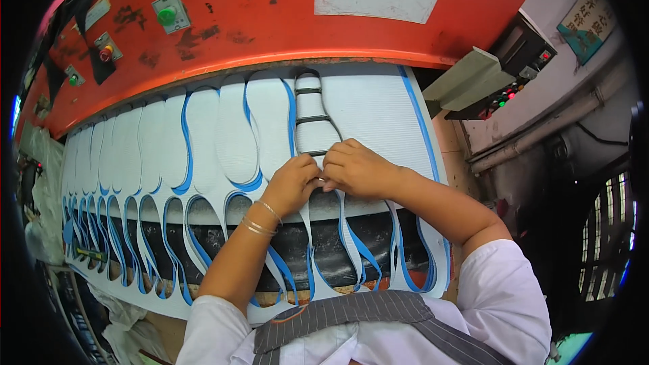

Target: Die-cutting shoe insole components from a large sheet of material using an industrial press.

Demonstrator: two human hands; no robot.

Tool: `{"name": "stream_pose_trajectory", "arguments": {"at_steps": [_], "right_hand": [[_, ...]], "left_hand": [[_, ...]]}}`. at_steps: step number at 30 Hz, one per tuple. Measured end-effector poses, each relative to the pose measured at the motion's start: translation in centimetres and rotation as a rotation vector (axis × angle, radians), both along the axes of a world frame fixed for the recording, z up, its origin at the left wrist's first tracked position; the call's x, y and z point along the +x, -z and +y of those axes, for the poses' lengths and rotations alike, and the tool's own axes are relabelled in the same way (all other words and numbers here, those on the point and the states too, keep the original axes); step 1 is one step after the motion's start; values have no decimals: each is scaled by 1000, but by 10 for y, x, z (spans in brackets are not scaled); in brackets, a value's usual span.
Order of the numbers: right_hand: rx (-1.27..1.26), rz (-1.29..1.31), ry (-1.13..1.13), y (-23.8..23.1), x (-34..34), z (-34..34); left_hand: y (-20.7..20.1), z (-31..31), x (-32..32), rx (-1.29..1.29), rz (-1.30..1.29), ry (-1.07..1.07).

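Observation:
A dark metal cutting die (312, 119), shaped like a shoe sole with crossbars inside, lies on a white ribbed sheet (378, 115) with blue showing at its cut edges. Both hands meet at the die's near end. My left hand (292, 181), with bangles at the wrist, has its fingers curled against the die's near rim. Close beside it, my right hand (355, 169) is closed on the same rim. The fingertips partly hide that end. Rows of sole-shaped cuts run through the sheet to the left, and strips of sheet hang between open cut-outs nearer my body.
A red machine beam (257, 20) spans the far side, bearing a green button (166, 15) and a red knob (106, 53). At the right stands a dark control box (520, 44) with small coloured lights. Under the cut-outs shows a black surface (270, 233).

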State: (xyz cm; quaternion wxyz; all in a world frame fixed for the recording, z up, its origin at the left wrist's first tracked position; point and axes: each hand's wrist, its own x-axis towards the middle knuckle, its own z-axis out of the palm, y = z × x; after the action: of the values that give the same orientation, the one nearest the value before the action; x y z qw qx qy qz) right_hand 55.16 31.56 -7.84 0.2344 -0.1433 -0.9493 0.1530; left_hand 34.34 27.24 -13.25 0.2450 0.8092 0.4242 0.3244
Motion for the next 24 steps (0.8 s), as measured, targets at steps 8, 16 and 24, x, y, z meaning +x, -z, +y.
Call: {"name": "stream_pose_trajectory", "arguments": {"at_steps": [8,16,24], "right_hand": [[-243,97,21,55,14,6],[-369,93,9,57,14,9],[-352,-43,-97,21,27,37]], "left_hand": [[0,-6,10,101,8,-136],[6,-3,8,79,-22,-52],[3,2,14,3,-18,-30]]}}
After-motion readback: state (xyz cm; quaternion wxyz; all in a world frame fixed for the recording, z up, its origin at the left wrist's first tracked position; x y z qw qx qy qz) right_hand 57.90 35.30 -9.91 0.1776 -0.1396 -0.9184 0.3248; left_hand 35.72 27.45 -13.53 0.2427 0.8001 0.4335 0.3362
